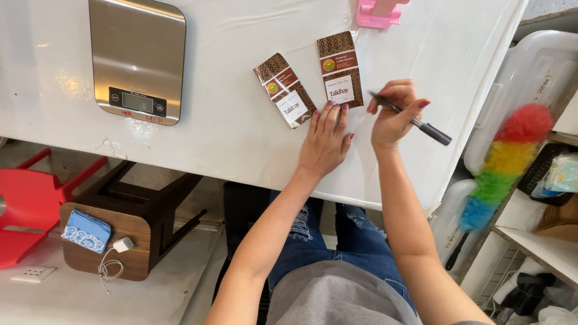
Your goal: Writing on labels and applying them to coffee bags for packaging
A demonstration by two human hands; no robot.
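Two small brown patterned packets lie on the white table: one tilted packet (285, 89) on the left and one upright packet (339, 68) to its right. My left hand (325, 141) rests flat on the table, fingers together, its tips touching the lower edges of both packets. My right hand (392, 114) hovers just right of the upright packet and grips a dark pen (415, 121), its tip pointing toward that packet.
A steel kitchen scale (138, 57) sits at the table's far left. A pink stand (376, 13) is at the top edge. A rainbow duster (506, 165) and plastic bins (530, 78) stand at right. A wooden stool (123, 225) and red chair (27, 210) are below left.
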